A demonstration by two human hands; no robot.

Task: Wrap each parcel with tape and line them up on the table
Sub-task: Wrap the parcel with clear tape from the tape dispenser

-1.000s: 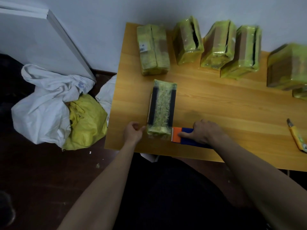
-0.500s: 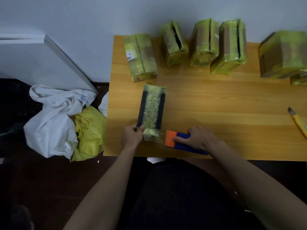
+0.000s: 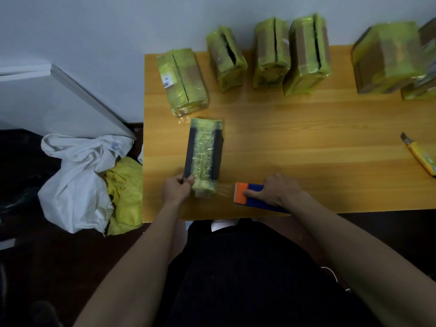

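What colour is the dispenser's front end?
Orange; the tape dispenser has a blue body behind it. Head view shows it best.

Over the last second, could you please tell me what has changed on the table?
The right hand has drawn the orange-and-blue tape dispenser rightwards, away from the green-wrapped dark parcel, stretching clear tape across the widening gap. The left hand has taken a firmer grip on the parcel's near left corner. The row of wrapped parcels by the wall and the yellow utility knife stayed put.
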